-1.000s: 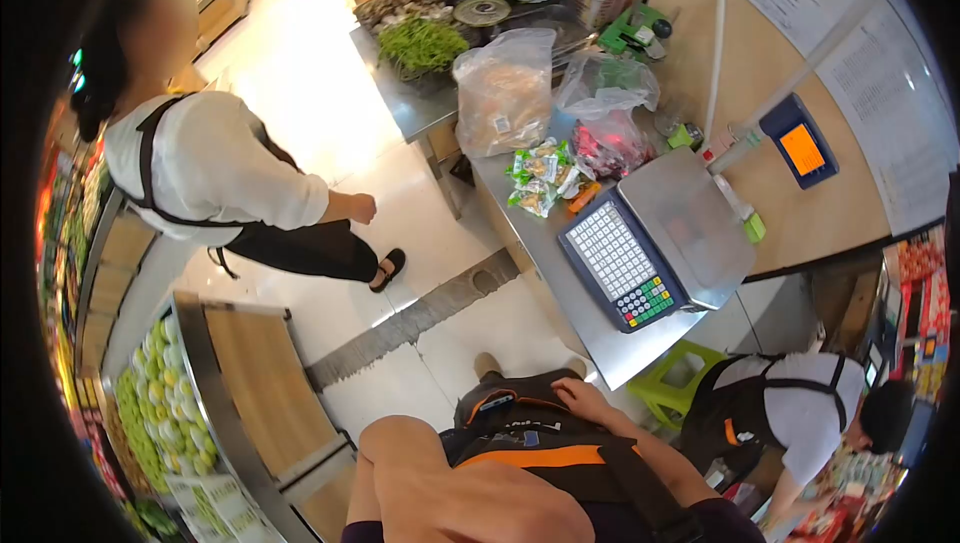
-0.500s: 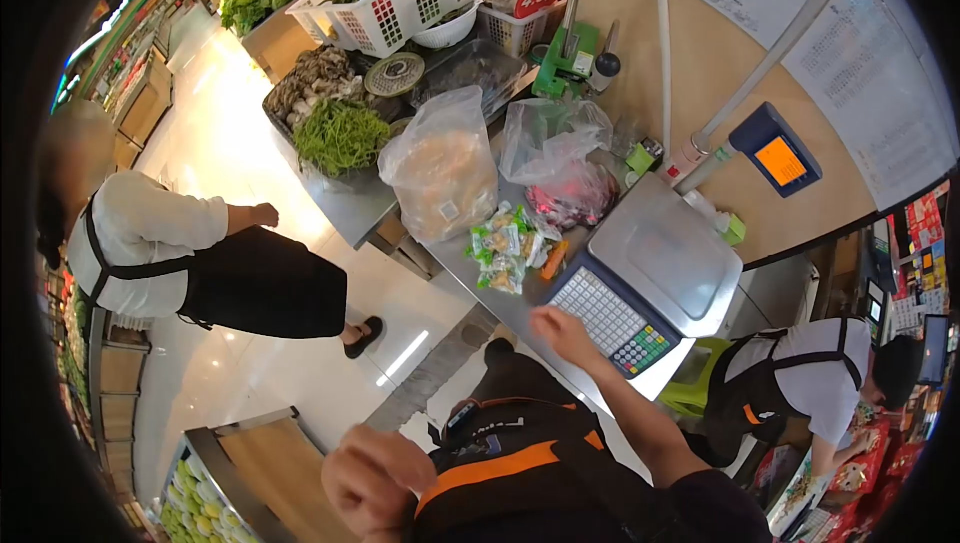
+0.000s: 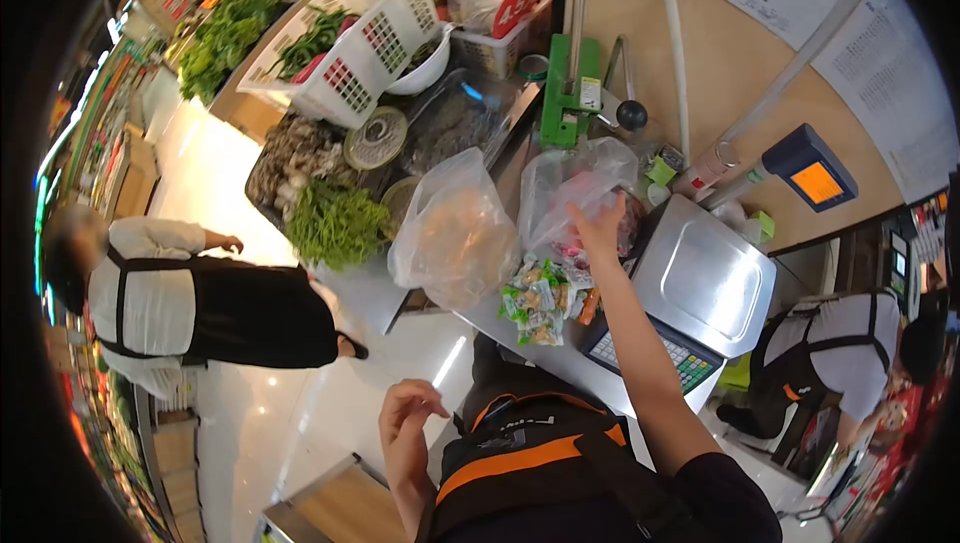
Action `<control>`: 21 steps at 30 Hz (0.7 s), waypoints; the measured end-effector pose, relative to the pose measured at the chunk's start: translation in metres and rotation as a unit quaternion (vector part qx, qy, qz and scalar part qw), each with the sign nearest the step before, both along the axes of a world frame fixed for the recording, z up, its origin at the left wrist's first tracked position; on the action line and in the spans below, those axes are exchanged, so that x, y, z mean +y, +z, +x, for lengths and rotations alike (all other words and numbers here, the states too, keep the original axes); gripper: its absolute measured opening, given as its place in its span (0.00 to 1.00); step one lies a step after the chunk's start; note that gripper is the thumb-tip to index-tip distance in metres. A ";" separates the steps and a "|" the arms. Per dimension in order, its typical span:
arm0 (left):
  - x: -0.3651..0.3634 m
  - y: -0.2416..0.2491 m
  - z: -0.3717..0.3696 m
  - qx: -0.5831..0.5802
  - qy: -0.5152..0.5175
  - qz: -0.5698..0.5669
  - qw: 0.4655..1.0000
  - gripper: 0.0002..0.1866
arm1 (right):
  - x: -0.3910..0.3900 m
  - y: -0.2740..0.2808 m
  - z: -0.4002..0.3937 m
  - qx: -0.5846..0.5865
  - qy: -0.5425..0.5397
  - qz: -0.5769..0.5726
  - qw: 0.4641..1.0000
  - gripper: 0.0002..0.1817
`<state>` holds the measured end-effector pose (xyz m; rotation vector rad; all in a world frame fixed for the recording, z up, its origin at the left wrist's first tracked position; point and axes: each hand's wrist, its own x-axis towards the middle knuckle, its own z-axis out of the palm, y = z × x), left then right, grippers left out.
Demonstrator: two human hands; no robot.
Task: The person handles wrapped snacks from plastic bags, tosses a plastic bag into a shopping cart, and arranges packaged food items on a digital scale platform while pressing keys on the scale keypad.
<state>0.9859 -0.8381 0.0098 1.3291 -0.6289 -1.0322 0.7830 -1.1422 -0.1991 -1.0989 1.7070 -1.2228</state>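
Observation:
My right hand [image 3: 598,228] is at the clear plastic bag [image 3: 555,193] with red and pink contents, its fingers on the bag's right part; how firmly they grip is unclear. Left of it stands a larger translucent bag [image 3: 458,233] with orange-yellow contents. Small green-and-white packets [image 3: 540,301] lie below the bags. The weighing scale [image 3: 705,275] is just right of my right forearm, which crosses its keypad. My left hand [image 3: 408,413] hovers in front of my apron, fingers curled loosely and apart, holding nothing.
A green bag-sealing device [image 3: 570,93] with a lever stands behind the bags. A display [image 3: 812,171] rises on a pole at the right. Leafy greens [image 3: 338,223] and a white basket [image 3: 350,53] are at the upper left. One person [image 3: 150,293] is at left, another [image 3: 830,353] at right.
My right hand has moved from in front of the scale forward to the bag with red contents. My left hand has risen slightly and its fingers have loosened. The view has shifted.

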 end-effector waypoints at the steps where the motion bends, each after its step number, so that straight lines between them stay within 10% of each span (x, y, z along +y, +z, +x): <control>1: -0.018 -0.009 0.010 -0.007 -0.043 0.000 0.999 0.13 | -0.001 0.010 -0.005 -0.051 0.033 0.060 0.996 0.45; 9: -0.181 -0.078 0.043 -0.052 -0.385 0.014 0.921 0.38 | 0.029 0.018 -0.043 -0.181 -0.039 0.090 0.979 0.13; 13: -0.255 -0.142 0.000 -0.348 -0.408 -0.053 0.843 0.66 | 0.062 0.054 -0.051 -0.227 -0.064 0.102 0.966 0.07; 19: -0.307 -0.158 -0.084 -0.478 -0.463 -0.080 0.742 0.66 | 0.116 0.065 -0.048 -0.304 -0.074 0.048 0.948 0.09; 21: -0.324 -0.192 -0.105 -0.380 -0.514 -0.080 0.765 0.50 | 0.122 0.067 -0.046 -0.307 -0.095 0.054 0.946 0.11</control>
